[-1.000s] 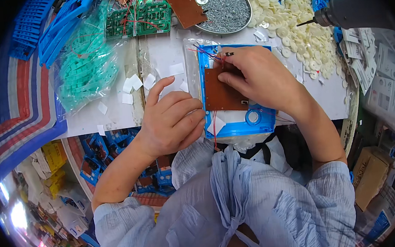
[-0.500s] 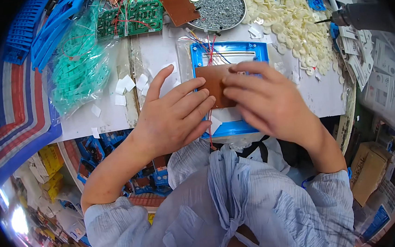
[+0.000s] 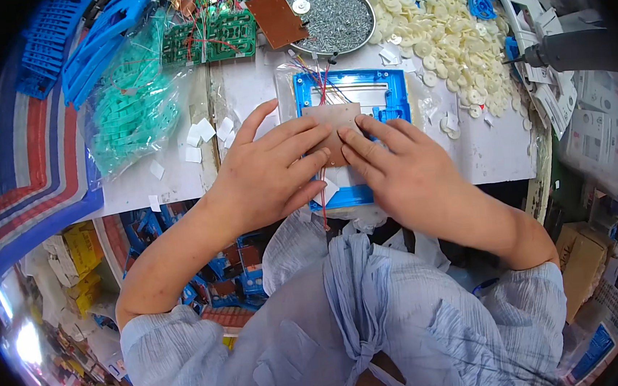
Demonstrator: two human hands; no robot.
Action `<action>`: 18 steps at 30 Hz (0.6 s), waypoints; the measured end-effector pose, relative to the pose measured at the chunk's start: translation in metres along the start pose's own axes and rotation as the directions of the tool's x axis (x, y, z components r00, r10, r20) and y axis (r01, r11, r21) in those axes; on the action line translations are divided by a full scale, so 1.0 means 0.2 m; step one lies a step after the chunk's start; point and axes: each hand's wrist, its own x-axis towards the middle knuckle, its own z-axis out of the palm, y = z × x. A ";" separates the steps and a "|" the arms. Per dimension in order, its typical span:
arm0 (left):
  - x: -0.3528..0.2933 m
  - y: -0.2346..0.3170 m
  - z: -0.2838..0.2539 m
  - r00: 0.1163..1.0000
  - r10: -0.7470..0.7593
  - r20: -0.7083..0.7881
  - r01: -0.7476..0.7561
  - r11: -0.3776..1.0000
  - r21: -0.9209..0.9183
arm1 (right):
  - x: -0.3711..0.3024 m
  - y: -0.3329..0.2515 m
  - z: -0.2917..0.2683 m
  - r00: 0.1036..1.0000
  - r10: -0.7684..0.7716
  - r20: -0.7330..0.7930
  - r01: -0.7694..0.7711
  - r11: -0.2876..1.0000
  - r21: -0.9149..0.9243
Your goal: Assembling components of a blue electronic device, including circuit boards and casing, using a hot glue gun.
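Note:
A brown circuit board [image 3: 333,113] lies inside a blue plastic housing [image 3: 397,92] in front of me, partly covered by my fingers. My left hand [image 3: 267,169] rests its outstretched fingertips on the board's left part, thumb spread away. From the right, my right hand [image 3: 401,167] presses its extended fingers onto the board's right side. Neither hand is wrapped around anything. Thin red and blue wires [image 3: 323,83] run out past the housing's far edge, and red wires [image 3: 324,205] hang over its near edge.
At the back stands a round tray of screws [image 3: 339,16] beside a heap of cream plastic discs [image 3: 450,44]. Green circuit boards [image 3: 220,37] and a bag of turquoise parts [image 3: 133,120] lie left. A power screwdriver [image 3: 574,52] juts in from the right. White paper pieces [image 3: 199,133] dot the table.
My right hand has moved slightly left and its fingertips now lie on the board. The board's surface now catches a pale glare. My left fingers stay on its left side.

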 end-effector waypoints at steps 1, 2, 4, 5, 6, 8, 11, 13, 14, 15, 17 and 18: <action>0.01 0.01 0.00 1.000 -0.002 0.011 0.002 1.000 -0.001 | -0.01 0.03 -0.01 0.997 -0.001 -0.077 0.009 0.994 0.106; 0.01 0.01 0.00 1.000 -0.018 0.023 0.018 1.000 0.001 | -0.02 0.08 -0.04 0.988 -0.007 -0.152 0.040 0.976 0.216; 0.02 0.01 -0.02 0.995 -0.060 0.073 0.061 0.998 -0.005 | -0.06 0.18 -0.19 0.922 0.037 -0.387 0.111 0.929 0.354; 0.04 0.01 -0.05 0.991 -0.070 0.110 0.072 0.997 -0.022 | -0.19 0.27 -0.21 0.785 0.135 -0.604 0.072 0.949 0.305; 0.09 0.00 -0.09 0.988 -0.054 0.143 0.062 0.997 -0.049 | -0.33 0.35 -0.26 0.570 0.234 -0.788 -0.015 0.961 0.275; 0.31 -0.10 -0.15 0.973 -0.097 0.211 0.137 0.974 -0.182 | -0.45 0.46 -0.39 0.257 0.378 -0.889 0.007 0.919 0.393; 0.63 -0.32 -0.15 0.980 -0.183 -0.078 0.188 0.980 0.071 | -0.15 0.65 -0.51 0.332 0.555 -0.763 0.374 0.665 0.647; 0.78 -0.51 -0.02 0.985 0.005 -0.170 0.052 0.942 0.331 | -0.03 0.69 -0.50 0.582 0.501 -0.640 0.399 0.509 0.762; 0.83 -0.54 0.01 0.999 -0.032 -0.044 0.044 0.948 0.316 | 0.01 0.70 -0.47 0.699 0.444 -0.560 0.367 0.450 0.814; 0.87 -0.56 0.04 0.994 -0.066 0.084 0.037 0.952 0.302 | 0.03 0.69 -0.46 0.727 0.444 -0.524 0.380 0.376 0.845; 0.88 -0.57 0.05 0.971 -0.118 0.209 0.053 0.955 0.290 | 0.07 0.64 -0.42 0.717 0.490 -0.497 0.355 0.357 0.864; 0.87 -0.57 0.05 0.970 -0.131 0.205 0.067 0.954 0.291 | 0.08 0.65 -0.39 0.713 0.489 -0.502 0.384 0.327 0.864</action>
